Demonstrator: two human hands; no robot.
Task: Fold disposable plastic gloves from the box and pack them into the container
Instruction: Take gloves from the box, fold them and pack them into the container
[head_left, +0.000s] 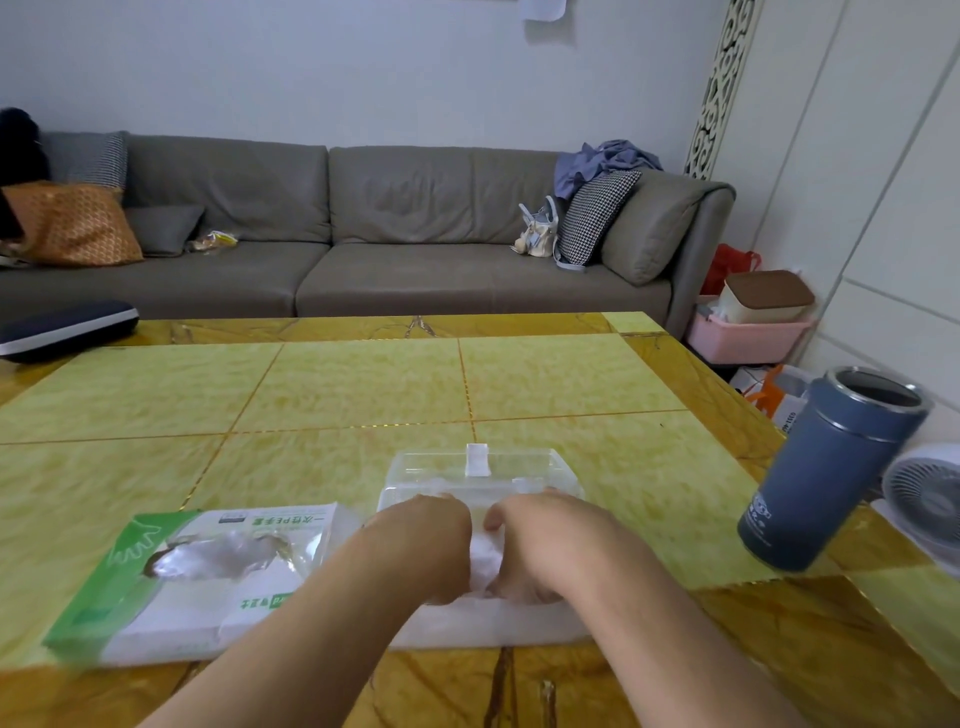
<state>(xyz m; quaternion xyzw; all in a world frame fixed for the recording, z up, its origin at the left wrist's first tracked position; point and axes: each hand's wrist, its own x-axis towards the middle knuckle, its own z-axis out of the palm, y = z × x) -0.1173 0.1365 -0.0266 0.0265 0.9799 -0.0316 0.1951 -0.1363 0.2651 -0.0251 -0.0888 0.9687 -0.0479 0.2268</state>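
A green and white glove box (171, 582) lies flat on the table at the near left, with clear gloves showing through its torn opening. A clear plastic container (478, 480) with a white latch stands just beyond my hands. My left hand (431, 551) and my right hand (540, 551) are side by side with fingers curled down, both gripping a white translucent plastic glove (485, 564) bunched between them. More of the glove spreads flat on the table (363, 395) under my wrists. My fingertips are hidden.
A blue insulated tumbler (831, 467) without a lid stands at the right of the table. A white fan (930, 504) sits past the right edge. A dark case (62, 327) lies at the far left corner. A grey sofa (389, 228) stretches behind the table.
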